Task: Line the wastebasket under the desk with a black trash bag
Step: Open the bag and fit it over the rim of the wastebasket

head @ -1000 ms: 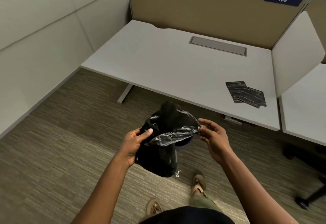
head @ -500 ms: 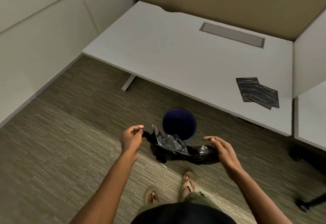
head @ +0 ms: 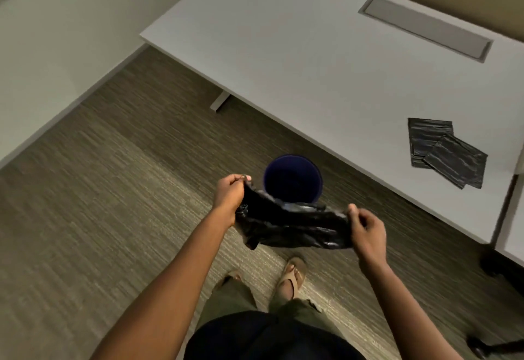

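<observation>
A black trash bag (head: pixel 292 225) hangs stretched sideways between my two hands, just in front of and above a round dark blue wastebasket (head: pixel 293 179). The basket stands on the carpet at the near edge of the white desk (head: pixel 297 47), its mouth open and unlined. My left hand (head: pixel 231 193) pinches the bag's left end. At the bag's right end my right hand (head: pixel 365 225) grips the plastic. The bag's lower part droops crumpled and covers the basket's near rim.
Two folded black bags (head: pixel 445 151) lie on the desk's right part. A grey cable hatch (head: pixel 425 27) sits at the desk's back. A desk leg (head: pixel 219 101) stands left of the basket. My sandalled feet (head: pixel 292 274) are on the carpet below the bag. A chair base (head: pixel 493 345) shows bottom right.
The bag went from a bunched lump held high to a band stretched sideways between my hands. My hands moved apart and lower, uncovering the wastebasket. My view tilted downward.
</observation>
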Demonstrator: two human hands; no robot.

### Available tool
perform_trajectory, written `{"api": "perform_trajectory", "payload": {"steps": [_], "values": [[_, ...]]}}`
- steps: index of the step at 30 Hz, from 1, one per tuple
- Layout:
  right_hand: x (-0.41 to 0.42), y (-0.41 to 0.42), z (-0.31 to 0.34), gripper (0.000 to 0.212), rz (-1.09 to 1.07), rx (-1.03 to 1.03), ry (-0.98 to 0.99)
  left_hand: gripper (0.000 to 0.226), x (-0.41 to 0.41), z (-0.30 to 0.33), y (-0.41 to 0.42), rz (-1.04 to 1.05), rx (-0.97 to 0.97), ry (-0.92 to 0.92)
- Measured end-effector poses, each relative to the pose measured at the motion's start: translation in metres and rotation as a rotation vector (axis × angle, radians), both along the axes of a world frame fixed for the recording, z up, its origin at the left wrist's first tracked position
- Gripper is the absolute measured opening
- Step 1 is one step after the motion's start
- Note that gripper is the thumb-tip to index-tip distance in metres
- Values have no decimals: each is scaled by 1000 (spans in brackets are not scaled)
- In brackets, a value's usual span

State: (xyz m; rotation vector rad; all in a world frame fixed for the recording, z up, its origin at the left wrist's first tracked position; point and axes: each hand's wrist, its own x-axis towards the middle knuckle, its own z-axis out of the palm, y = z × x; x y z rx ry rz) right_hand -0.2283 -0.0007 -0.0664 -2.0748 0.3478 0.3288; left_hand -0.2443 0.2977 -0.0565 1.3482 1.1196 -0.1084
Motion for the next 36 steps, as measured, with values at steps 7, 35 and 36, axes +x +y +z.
{"api": "perform_trajectory", "payload": {"steps": [7, 35, 36], "values": [[27, -28, -9, 79, 476, -329, 11, 24, 9, 5, -26, -304, 246, -278], [74, 116, -20, 15, -37, 4, 70, 14, 38, -138, 74, -419, 206, 377], [76, 119, -21, 15, -49, -10, 63, 14, 40, -143, 73, -363, 80, 373]]}}
